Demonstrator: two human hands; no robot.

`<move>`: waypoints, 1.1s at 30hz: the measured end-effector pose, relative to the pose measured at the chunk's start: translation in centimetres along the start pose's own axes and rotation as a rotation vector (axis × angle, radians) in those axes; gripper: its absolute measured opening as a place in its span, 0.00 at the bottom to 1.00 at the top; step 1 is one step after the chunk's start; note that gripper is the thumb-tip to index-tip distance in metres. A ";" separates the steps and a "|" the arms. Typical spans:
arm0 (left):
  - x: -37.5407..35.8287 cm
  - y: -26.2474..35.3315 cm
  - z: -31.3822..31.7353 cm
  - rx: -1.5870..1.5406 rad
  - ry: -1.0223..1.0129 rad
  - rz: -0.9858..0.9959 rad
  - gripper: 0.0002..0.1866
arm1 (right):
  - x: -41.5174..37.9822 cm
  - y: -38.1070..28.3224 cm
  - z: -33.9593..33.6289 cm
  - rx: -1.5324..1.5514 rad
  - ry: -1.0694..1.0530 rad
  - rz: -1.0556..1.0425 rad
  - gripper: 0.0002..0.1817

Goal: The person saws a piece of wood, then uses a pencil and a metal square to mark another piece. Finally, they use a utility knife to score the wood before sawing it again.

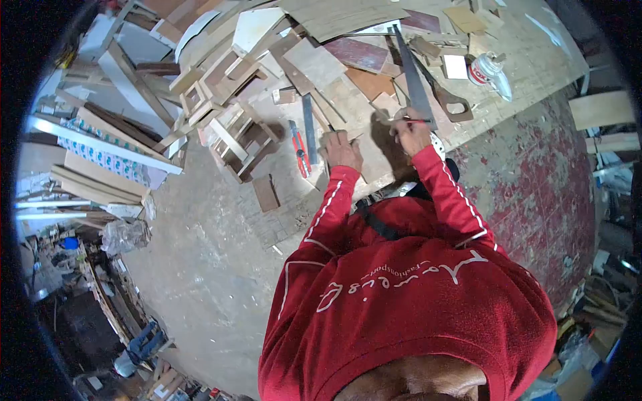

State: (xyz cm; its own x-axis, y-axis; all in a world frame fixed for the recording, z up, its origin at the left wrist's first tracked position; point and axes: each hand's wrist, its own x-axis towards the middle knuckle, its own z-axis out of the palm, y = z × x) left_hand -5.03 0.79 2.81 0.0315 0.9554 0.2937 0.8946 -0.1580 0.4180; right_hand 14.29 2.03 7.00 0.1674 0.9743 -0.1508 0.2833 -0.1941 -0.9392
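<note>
Plywood workbench point(535, 47): wood offcuts point(314, 63), handsaw point(428, 87), red pliers point(299, 147), steel ruler point(308, 120), glue bottle point(487, 70).

White script lettering runs across the chest of the red sweatshirt point(408, 294), with a smaller line beside it that seems to read "FashionSport". Beyond the sweatshirt, a white glue bottle point(487, 71) bears a red label, too small to read.
</note>
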 end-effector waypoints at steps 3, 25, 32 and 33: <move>1.1 -1.4 0.4 -0.082 0.014 0.023 0.19 | -1.7 4.2 -3.3 0.030 0.220 -0.189 0.11; -2.1 10.8 -0.1 -0.338 -0.651 0.277 0.35 | -8.2 14.6 -7.6 0.036 0.503 -0.062 0.08; -0.2 9.2 -1.0 -0.513 -0.436 0.213 0.29 | -1.9 12.7 -9.4 -0.206 0.572 0.012 0.20; 0.0 8.4 -1.4 -0.489 -0.386 0.154 0.28 | -0.3 12.4 -9.8 -0.379 0.576 0.130 0.21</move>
State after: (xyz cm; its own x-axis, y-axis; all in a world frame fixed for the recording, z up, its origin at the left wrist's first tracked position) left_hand 1.90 -0.89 7.51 0.3830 0.9194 0.0895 0.5636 -0.3093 0.7660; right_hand 26.98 -1.83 -1.57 0.6660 0.7453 0.0311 0.5196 -0.4335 -0.7363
